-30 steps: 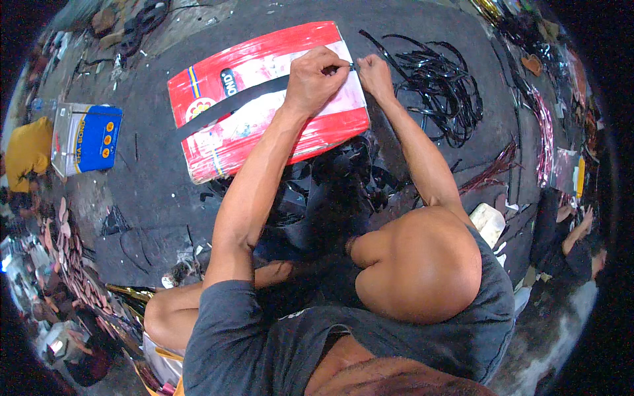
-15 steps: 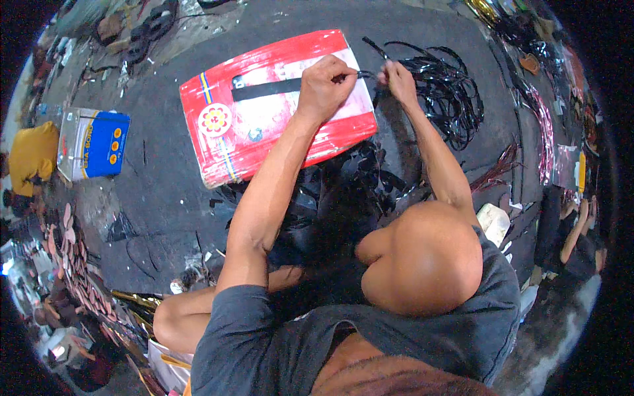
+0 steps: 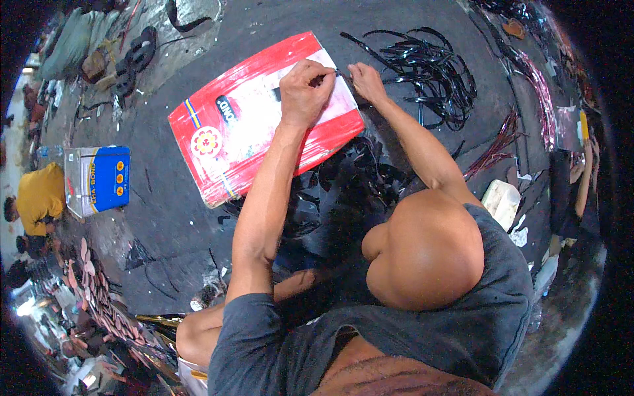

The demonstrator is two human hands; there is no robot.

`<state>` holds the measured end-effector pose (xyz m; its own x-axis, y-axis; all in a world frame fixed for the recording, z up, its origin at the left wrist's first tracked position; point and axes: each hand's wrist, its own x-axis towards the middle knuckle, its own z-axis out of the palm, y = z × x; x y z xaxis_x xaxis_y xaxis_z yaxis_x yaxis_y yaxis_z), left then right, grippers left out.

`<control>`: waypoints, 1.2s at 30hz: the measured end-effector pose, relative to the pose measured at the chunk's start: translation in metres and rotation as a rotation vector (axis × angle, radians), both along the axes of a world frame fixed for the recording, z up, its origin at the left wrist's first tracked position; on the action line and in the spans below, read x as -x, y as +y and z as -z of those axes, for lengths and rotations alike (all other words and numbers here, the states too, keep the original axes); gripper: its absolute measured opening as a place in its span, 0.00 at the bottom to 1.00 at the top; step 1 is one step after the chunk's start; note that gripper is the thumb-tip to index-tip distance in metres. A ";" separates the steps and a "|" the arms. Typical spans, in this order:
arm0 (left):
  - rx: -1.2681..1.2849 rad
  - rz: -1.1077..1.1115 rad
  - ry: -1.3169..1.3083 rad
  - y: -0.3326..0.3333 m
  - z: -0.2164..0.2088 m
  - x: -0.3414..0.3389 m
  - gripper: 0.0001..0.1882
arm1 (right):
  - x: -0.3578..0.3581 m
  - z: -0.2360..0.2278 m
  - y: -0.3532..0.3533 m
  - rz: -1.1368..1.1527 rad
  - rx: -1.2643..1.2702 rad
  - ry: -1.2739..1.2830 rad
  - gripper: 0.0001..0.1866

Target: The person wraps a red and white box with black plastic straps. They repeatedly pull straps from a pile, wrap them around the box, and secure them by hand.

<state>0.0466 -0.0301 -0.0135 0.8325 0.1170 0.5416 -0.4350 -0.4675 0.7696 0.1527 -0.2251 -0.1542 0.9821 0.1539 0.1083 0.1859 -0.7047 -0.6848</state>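
Observation:
A red-and-white box-like panel with a flower emblem lies on the ground before me. Over its right part is my left hand, its fingers pinched on a thin black strip whose short end shows to the left of the hand. Just past the panel's right edge my right hand is closed, with fingertips at the strip's other end; the fine contact there is hard to make out. A tangled heap of glossy black strips lies to the right of that hand.
Black scraps lie below the panel. To the left stands a blue-and-white tin, with a person in yellow beyond it. Reddish strips and a whitish container lie at right. Pinkish cut pieces are heaped lower left.
The black strip's left end has slid right across the panel, uncovering a dark printed mark. My right hand has come closer to the left. The view has shifted somewhat.

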 end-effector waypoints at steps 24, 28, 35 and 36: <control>-0.509 0.176 -0.246 0.022 0.008 0.003 0.14 | 0.002 0.035 -0.034 0.205 0.433 0.185 0.22; -0.559 0.197 -0.285 0.021 0.003 0.003 0.16 | 0.005 0.025 -0.040 0.251 0.452 0.176 0.18; -0.510 0.037 -0.194 -0.015 -0.011 0.017 0.14 | 0.015 0.025 -0.093 0.290 0.493 0.213 0.25; -0.505 0.034 -0.181 -0.030 -0.013 0.033 0.13 | 0.017 0.027 -0.109 0.304 0.451 0.179 0.26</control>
<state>0.0135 -0.0600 -0.0005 0.7194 -0.2202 0.6588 -0.5610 -0.7435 0.3641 0.1361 -0.3336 -0.1812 0.9864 -0.1463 -0.0745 -0.1622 -0.9382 -0.3056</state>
